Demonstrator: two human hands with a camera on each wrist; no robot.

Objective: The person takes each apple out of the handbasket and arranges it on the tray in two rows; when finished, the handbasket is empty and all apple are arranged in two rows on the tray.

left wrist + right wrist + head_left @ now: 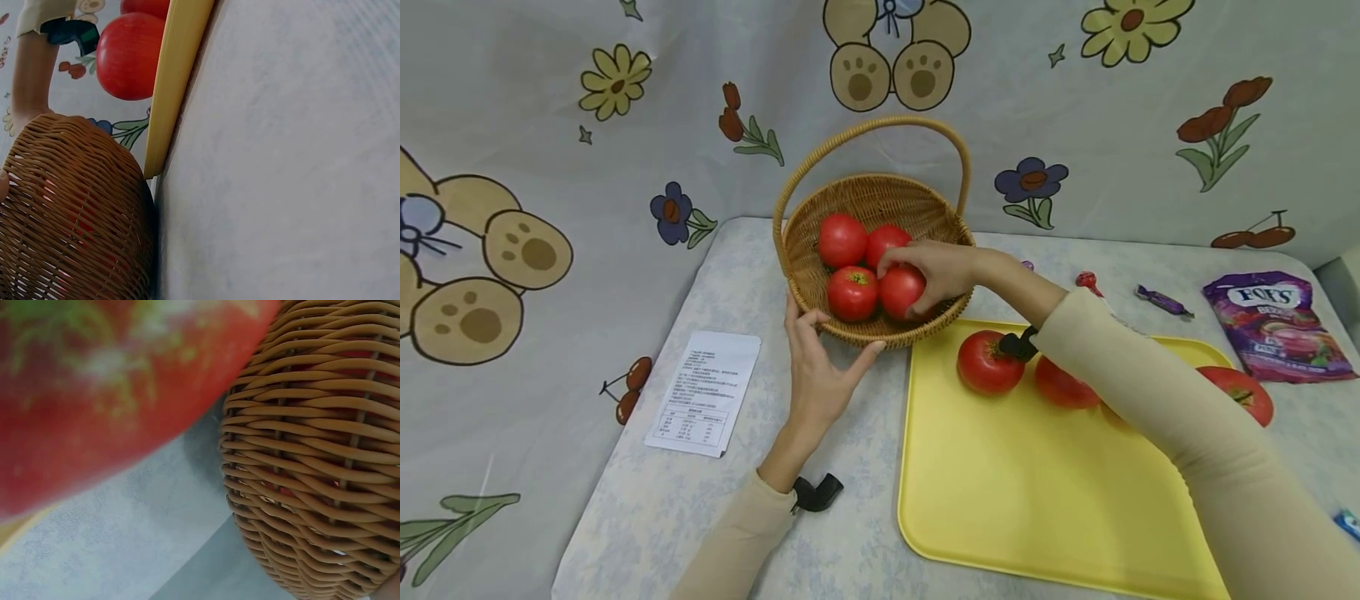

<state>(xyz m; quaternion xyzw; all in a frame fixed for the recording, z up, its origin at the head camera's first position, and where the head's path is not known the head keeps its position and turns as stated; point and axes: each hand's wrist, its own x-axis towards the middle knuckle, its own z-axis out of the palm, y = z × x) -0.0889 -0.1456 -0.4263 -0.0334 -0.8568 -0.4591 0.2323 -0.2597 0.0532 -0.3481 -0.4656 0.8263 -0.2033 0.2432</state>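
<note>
Inside wicker basket [928, 204], four tomatoes [852, 295]; right hand's grip [942, 268] curled round one, left hand's grip [822, 377] spread against basket.

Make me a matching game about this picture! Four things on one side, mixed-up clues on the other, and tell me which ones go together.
Things:
1. left hand
2. right hand
3. tray
4. candy bag

Clues:
A. all yellow
B. touching the wicker basket, holding no tomato
C. mostly purple
D. gripping a tomato

Right pairs: 1-B, 2-D, 3-A, 4-C
</note>
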